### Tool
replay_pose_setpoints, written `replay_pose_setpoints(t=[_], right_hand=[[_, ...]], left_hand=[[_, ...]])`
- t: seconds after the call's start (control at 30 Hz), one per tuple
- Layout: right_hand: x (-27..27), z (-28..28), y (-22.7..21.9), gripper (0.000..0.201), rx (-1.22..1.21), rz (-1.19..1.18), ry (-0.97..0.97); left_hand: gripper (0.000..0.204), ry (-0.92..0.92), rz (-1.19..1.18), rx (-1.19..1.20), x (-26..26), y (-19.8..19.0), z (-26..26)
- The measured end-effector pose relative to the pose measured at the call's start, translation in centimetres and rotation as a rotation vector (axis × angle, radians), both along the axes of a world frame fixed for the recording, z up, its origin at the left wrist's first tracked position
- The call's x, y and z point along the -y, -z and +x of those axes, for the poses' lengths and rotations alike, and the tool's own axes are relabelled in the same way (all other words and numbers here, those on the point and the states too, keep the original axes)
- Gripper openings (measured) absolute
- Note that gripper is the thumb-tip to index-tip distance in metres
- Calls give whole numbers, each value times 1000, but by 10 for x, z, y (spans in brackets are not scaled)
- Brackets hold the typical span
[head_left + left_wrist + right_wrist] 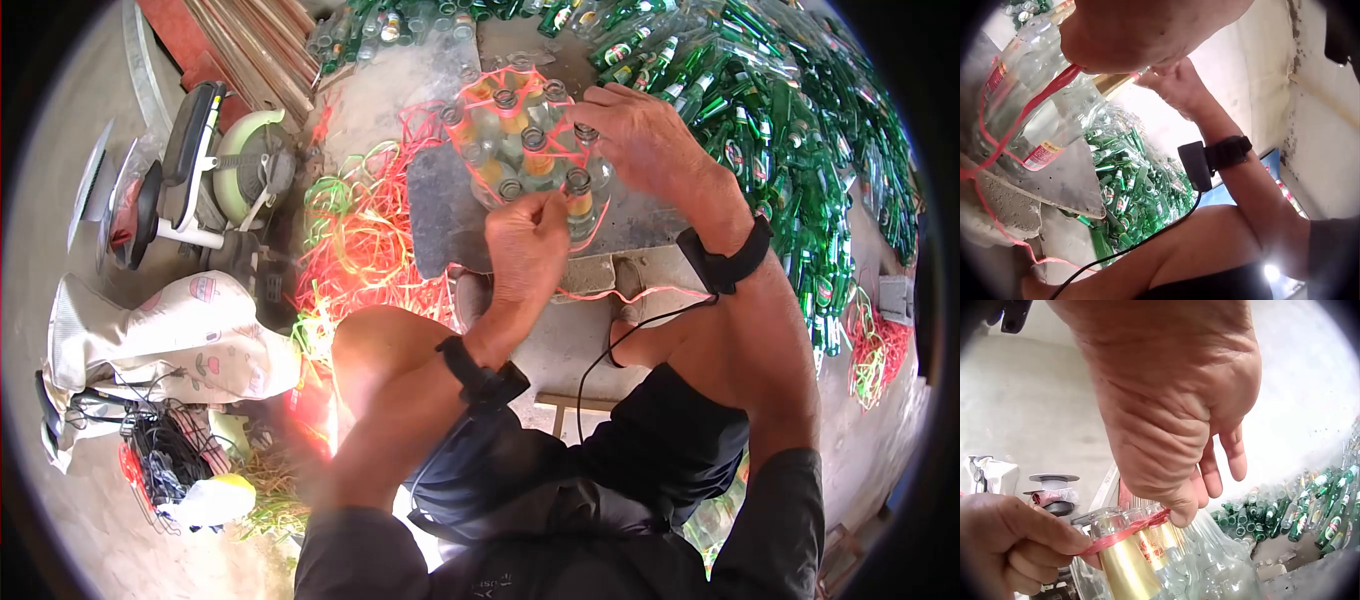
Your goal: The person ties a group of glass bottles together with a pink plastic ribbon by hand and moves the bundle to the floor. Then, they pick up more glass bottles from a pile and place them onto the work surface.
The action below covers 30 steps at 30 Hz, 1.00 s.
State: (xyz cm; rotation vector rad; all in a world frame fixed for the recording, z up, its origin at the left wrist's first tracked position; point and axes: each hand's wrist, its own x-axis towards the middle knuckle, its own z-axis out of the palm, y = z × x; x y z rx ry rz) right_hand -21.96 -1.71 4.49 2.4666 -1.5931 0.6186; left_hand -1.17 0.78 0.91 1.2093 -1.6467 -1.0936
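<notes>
Clear glass bottles (pixel 540 162) with gold neck labels stand in a tight cluster on a dark board (pixel 433 215), red strap running around and across them. At the near side, the left hand (pixel 528 245) pinches the red strap (pixel 1116 539) between thumb and curled forefinger. The right hand (pixel 645 140) is at the cluster's right side; in the right wrist view its thumb and forefinger pinch the strap beside the gold labels (pixel 1127 565), the other fingers hanging looser. The strap (pixel 1041 103) slants from the left hand down past the bottles in the left wrist view.
Green bottles (pixel 760 150) are heaped at the right and back. Tangled red and green strap (pixel 365 235) lies left of the board. Farther left are a fan (pixel 250 165) and a cloth-covered item (pixel 190 330). Loose strap (pixel 650 292) crosses near the feet.
</notes>
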Motion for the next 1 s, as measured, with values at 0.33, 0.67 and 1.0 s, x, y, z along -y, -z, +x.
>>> replay_pose_setpoints(t=[0.33, 0.67, 1.0], right_hand=[[2, -9, 7, 42, 76, -35, 51], [2, -8, 12, 42, 157, 28, 53], [-4, -9, 7, 45, 192, 88, 77]], left_hand=[[22, -36, -82, -118, -4, 6, -21], [15, -101, -22, -238, -15, -1, -10], [16, -123, 46, -288, -22, 7, 3]])
